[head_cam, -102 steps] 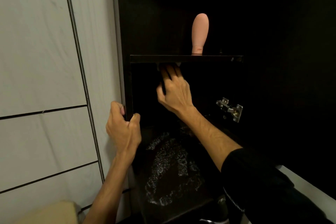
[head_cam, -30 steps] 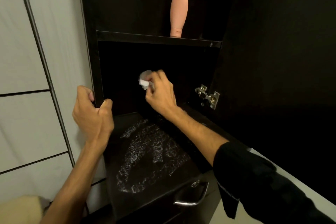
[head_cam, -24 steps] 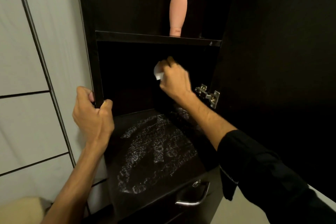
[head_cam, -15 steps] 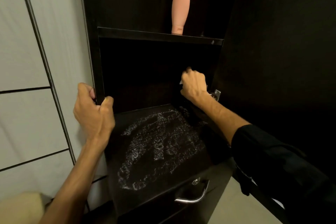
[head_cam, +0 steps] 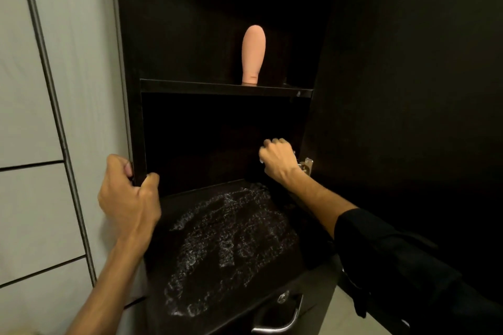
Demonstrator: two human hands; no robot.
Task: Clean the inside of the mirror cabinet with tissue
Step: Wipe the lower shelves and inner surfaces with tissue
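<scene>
The dark cabinet stands open in front of me, with a shelf across its middle. My left hand grips the front edge of the cabinet's left side panel. My right hand is a closed fist inside the lower compartment, against the right inner wall beside a metal hinge. Only a sliver of white tissue shows at my fingers; the rest is hidden in the fist. The compartment's floor is streaked with wet smears.
A peach-coloured rounded bottle stands on the shelf. The open cabinet door fills the right side. Below is a drawer front with a metal handle. Pale tiled wall lies to the left.
My right hand has swept with the tissue from the left of the back wall across to the right inner wall by the hinge. My left hand kept its grip on the side panel.
</scene>
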